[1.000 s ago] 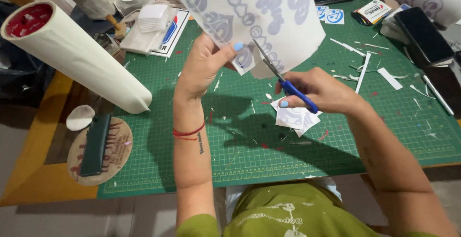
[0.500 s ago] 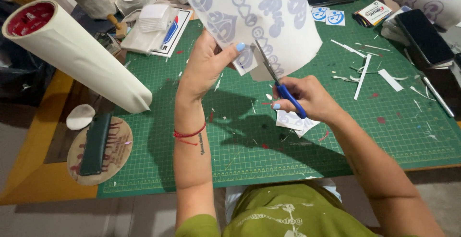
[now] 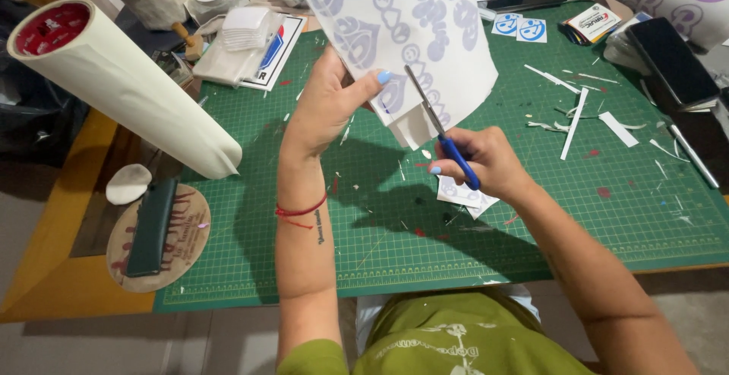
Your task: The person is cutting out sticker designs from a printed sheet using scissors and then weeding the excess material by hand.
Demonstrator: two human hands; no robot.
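Scissors (image 3: 440, 128) deeper into sticker sheet (image 3: 402, 25) than before

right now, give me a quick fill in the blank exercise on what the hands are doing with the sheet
1. The right hand works a pair of ____ with blue handles.
2. The left hand holds up a printed sheet above a ____ cutting mat.
3. A red ____ circles the left wrist.

Missing words: scissors; green; string

A single head-worn camera looks steeply down from close above onto the green cutting mat (image 3: 531, 215) and both forearms.
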